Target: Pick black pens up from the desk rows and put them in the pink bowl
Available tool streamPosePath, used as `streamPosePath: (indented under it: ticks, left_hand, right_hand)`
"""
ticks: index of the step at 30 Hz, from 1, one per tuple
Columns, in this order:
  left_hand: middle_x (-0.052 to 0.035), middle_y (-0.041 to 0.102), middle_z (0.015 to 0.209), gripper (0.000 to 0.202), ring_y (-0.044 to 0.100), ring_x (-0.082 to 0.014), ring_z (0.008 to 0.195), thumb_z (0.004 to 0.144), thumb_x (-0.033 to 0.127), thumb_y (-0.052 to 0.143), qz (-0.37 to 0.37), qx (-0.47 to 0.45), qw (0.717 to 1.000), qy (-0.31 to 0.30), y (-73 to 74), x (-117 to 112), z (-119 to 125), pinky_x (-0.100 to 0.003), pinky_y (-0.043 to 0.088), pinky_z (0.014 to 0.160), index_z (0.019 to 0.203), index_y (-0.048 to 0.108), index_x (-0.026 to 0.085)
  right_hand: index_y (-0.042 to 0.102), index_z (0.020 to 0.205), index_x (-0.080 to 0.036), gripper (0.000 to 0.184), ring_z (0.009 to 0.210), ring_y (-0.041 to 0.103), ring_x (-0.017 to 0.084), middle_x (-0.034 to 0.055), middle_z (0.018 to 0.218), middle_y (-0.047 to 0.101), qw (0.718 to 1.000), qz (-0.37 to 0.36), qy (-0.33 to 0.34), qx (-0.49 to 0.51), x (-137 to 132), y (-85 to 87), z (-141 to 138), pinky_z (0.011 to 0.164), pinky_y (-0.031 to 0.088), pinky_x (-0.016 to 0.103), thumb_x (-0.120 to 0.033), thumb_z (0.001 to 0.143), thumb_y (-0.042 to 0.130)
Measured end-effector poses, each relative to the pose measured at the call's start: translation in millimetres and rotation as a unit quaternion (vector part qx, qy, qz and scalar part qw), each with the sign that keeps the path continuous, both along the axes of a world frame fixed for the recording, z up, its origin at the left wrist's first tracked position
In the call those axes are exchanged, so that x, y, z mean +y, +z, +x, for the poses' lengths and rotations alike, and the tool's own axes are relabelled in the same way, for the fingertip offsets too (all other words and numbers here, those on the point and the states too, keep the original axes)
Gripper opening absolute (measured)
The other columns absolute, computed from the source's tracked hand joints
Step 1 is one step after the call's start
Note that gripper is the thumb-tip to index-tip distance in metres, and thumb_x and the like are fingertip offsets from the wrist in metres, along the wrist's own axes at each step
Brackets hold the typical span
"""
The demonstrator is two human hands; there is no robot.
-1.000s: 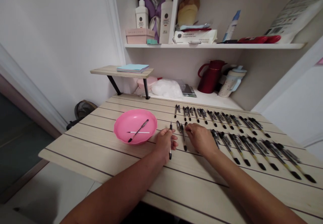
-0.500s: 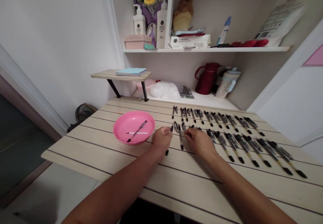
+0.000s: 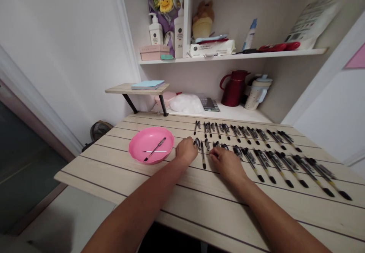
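My left hand (image 3: 186, 150) is closed, its fingers curled on the table right of a pink bowl (image 3: 137, 158). What it holds, if anything, is hidden behind the hand. In the bowl lie a black pen (image 3: 155, 148) and a thin white refill (image 3: 157, 151). Between my hands a single pen (image 3: 203, 156) lies on the table, with pen caps (image 3: 197, 143) beside its top. My right hand (image 3: 226, 163) has its thumb and fingertips pinched together just below another cap (image 3: 207, 145). Anything in that pinch is too small to make out.
Two rows of pens and caps, a back row (image 3: 243, 133) and a front row (image 3: 273, 165), stretch rightward across the wooden table (image 3: 199, 207). Behind stand a red jug (image 3: 234, 89), a pale tumbler (image 3: 258, 93) and a small raised shelf (image 3: 122, 88).
The pen seen in my left hand earlier is now out of sight, and that hand has shifted slightly forward. My right hand stays nearly in place. The camera view has shifted a little.
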State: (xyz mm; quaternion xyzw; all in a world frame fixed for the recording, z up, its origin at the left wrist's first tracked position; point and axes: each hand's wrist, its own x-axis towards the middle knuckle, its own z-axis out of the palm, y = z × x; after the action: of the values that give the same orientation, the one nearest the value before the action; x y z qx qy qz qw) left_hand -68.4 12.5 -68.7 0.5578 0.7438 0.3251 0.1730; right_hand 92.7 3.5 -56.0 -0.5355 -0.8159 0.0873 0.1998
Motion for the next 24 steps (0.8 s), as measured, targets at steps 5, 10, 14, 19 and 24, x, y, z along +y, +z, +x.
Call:
streamPosePath:
  ticks: [5,10,14,19,24]
  left_hand:
    - [-0.0157,0.062,0.102,0.026,0.054,-0.0281,0.100,0.074,0.022,0.051,-0.015,0.031,0.999,0.007,-0.4,2.5,1.4,-0.037,0.036,0.087,0.098,0.061,0.018]
    - [-0.0157,0.063,0.101,0.026,0.055,-0.0266,0.098,0.077,0.022,0.047,-0.012,0.035,0.999,0.003,2.1,-0.1,0.2,-0.035,0.038,0.084,0.098,0.061,0.017]
    - [-0.0153,0.062,0.102,0.028,0.055,-0.0248,0.099,0.076,0.018,0.047,0.003,0.031,0.999,-0.011,4.6,-3.6,-2.2,-0.032,0.037,0.086,0.100,0.061,0.017]
    - [-0.0138,0.062,0.101,0.026,0.054,-0.0240,0.098,0.075,0.018,0.049,0.024,0.030,0.999,-0.033,10.9,-14.2,-6.4,-0.031,0.037,0.086,0.096,0.062,0.017]
    - [-0.0107,0.061,0.099,0.024,0.055,-0.0221,0.091,0.075,0.019,0.048,0.067,0.066,0.993,-0.074,28.6,-30.8,-12.1,-0.030,0.039,0.081,0.095,0.063,0.019]
  right_hand:
    - [0.064,0.079,-0.021,0.019,0.075,0.057,0.016,0.0037,0.079,0.067,1.000,-0.001,0.002,-0.005,1.3,-2.8,-0.3,0.060,0.032,0.023,-0.020,0.079,0.045]
    - [0.065,0.084,-0.022,0.022,0.075,0.059,0.016,0.0038,0.080,0.068,1.000,-0.004,0.011,-0.006,1.3,0.0,-4.4,0.061,0.034,0.022,-0.022,0.081,0.044]
    - [0.067,0.089,-0.025,0.027,0.074,0.061,0.018,0.0052,0.080,0.069,0.999,-0.006,-0.003,-0.036,1.8,6.6,-12.8,0.059,0.035,0.024,-0.024,0.083,0.041]
    - [0.068,0.087,-0.026,0.027,0.075,0.062,0.020,0.0058,0.081,0.070,0.998,-0.003,-0.008,-0.067,6.8,10.2,-19.8,0.057,0.034,0.025,-0.026,0.082,0.041]
    - [0.068,0.082,-0.025,0.024,0.073,0.061,0.019,0.0059,0.077,0.069,0.996,-0.001,-0.006,-0.093,13.5,10.9,-26.3,0.055,0.032,0.025,-0.028,0.080,0.044]
